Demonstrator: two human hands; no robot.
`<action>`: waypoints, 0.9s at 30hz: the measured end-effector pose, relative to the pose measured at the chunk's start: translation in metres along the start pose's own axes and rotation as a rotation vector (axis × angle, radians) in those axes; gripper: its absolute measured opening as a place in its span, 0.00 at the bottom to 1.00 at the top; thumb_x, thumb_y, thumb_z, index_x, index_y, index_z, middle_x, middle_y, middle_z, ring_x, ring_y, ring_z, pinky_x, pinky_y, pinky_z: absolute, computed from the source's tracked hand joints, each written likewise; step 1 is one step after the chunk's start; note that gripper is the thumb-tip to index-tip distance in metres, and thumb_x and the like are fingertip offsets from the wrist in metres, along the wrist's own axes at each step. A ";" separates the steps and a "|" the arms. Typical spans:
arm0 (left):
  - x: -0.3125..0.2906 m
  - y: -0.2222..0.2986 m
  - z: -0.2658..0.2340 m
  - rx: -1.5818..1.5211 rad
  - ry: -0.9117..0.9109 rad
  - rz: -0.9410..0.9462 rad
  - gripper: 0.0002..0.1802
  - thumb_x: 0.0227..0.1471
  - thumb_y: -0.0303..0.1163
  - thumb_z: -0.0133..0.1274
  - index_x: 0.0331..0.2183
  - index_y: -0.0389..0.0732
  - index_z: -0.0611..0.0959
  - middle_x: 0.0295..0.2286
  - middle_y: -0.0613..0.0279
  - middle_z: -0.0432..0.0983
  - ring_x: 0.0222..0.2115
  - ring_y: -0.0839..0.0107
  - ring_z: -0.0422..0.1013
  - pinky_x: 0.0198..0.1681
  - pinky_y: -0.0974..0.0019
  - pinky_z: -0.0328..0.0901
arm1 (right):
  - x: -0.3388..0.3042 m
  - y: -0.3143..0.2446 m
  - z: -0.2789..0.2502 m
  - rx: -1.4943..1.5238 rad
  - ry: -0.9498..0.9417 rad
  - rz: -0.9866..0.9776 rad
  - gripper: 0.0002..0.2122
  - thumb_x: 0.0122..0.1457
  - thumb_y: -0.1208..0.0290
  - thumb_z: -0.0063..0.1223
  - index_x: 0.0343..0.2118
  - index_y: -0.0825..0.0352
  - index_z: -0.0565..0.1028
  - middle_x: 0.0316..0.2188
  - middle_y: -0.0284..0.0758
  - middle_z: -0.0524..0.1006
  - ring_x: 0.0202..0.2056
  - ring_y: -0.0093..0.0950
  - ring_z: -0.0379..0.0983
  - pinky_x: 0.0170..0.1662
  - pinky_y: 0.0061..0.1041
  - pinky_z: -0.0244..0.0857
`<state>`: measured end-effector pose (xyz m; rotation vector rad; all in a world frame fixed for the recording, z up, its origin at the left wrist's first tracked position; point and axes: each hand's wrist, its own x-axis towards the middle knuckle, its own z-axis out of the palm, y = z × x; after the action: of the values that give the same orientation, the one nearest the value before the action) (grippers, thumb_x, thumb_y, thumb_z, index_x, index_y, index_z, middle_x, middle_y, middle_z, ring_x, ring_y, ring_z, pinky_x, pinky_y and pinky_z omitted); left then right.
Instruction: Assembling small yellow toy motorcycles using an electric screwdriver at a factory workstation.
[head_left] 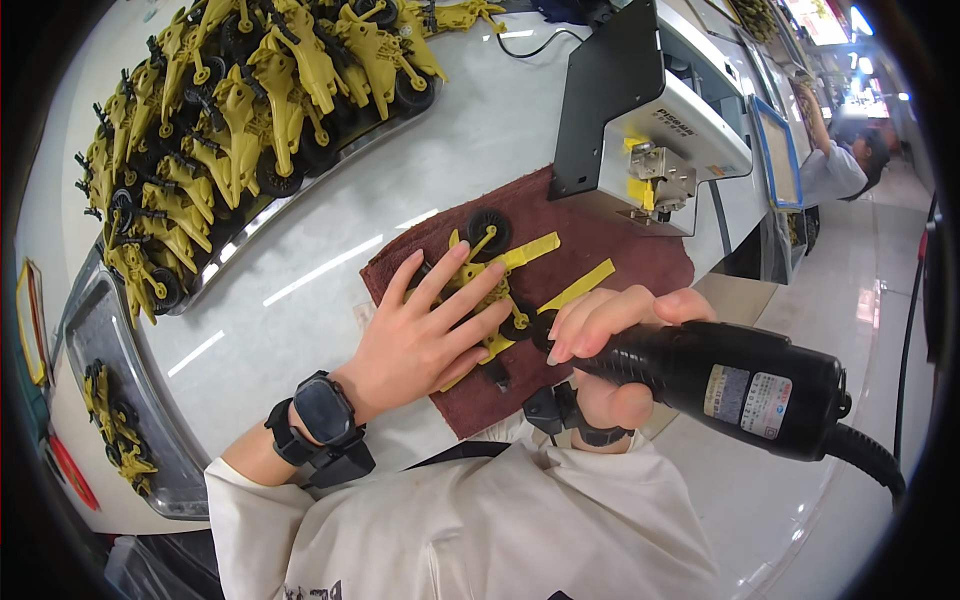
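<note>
A toy motorcycle with yellow parts and black wheels (pixel 488 232) lies on a dark red cloth (pixel 640 245). Spread flat over its yellow body, my left hand (pixel 430 335) presses on it with fingers apart. My right hand (pixel 610 335) is wrapped around a thick black corded electric screwdriver (pixel 735 385), held tilted. The tool's front end points toward the toy's near right side by a round black part; my fingers hide whether it touches. Two flat yellow strips (pixel 580 286) reach out to the right from beside the toy.
At the upper left, a tray (pixel 310 180) is heaped with similar yellow toy motorcycles (pixel 235 130). Another grey tray (pixel 165 450) holds a few more. Beyond the cloth stands a white and black machine (pixel 670 120). The tool's cable (pixel 868 458) hangs at right; another person (pixel 840 165) sits farther off.
</note>
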<state>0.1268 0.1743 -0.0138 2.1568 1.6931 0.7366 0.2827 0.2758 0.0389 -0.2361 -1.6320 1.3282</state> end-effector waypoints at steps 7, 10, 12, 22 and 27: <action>-0.004 -0.004 0.001 0.013 -0.028 -0.024 0.29 0.42 0.41 0.59 0.49 0.53 0.72 0.55 0.66 0.59 0.58 0.55 0.52 0.56 0.46 0.49 | 0.008 0.001 -0.005 0.059 -0.138 0.077 0.30 0.55 0.52 0.53 0.52 0.65 0.53 0.24 0.39 0.71 0.18 0.30 0.70 0.24 0.30 0.68; -0.003 -0.002 0.001 0.029 -0.018 -0.010 0.29 0.41 0.40 0.59 0.49 0.54 0.73 0.56 0.63 0.60 0.58 0.51 0.52 0.57 0.44 0.48 | 0.036 -0.015 -0.026 -0.036 -0.007 -0.160 0.28 0.57 0.50 0.48 0.53 0.65 0.56 0.24 0.38 0.71 0.19 0.29 0.68 0.24 0.30 0.64; -0.001 0.004 -0.001 0.017 -0.026 0.010 0.29 0.42 0.40 0.59 0.49 0.54 0.73 0.56 0.65 0.59 0.58 0.53 0.52 0.57 0.44 0.48 | 0.061 -0.040 -0.039 -0.121 0.251 -0.256 0.28 0.57 0.48 0.45 0.53 0.64 0.58 0.23 0.37 0.70 0.19 0.28 0.65 0.24 0.27 0.60; -0.001 0.000 -0.001 0.015 -0.021 -0.010 0.28 0.43 0.40 0.59 0.49 0.53 0.72 0.56 0.65 0.59 0.58 0.54 0.51 0.57 0.45 0.48 | 0.089 -0.019 -0.056 -0.221 0.299 -0.066 0.25 0.58 0.54 0.47 0.51 0.65 0.57 0.19 0.36 0.69 0.17 0.27 0.64 0.24 0.30 0.61; -0.001 -0.002 0.000 -0.018 -0.018 -0.006 0.30 0.41 0.39 0.60 0.49 0.53 0.73 0.56 0.63 0.60 0.58 0.50 0.51 0.57 0.43 0.47 | 0.017 -0.025 -0.017 0.199 0.054 -0.045 0.37 0.54 0.54 0.56 0.57 0.66 0.46 0.26 0.43 0.72 0.21 0.33 0.70 0.26 0.33 0.67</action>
<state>0.1254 0.1737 -0.0150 2.1387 1.6765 0.7257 0.2973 0.2884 0.0679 -0.1137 -1.4407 1.4273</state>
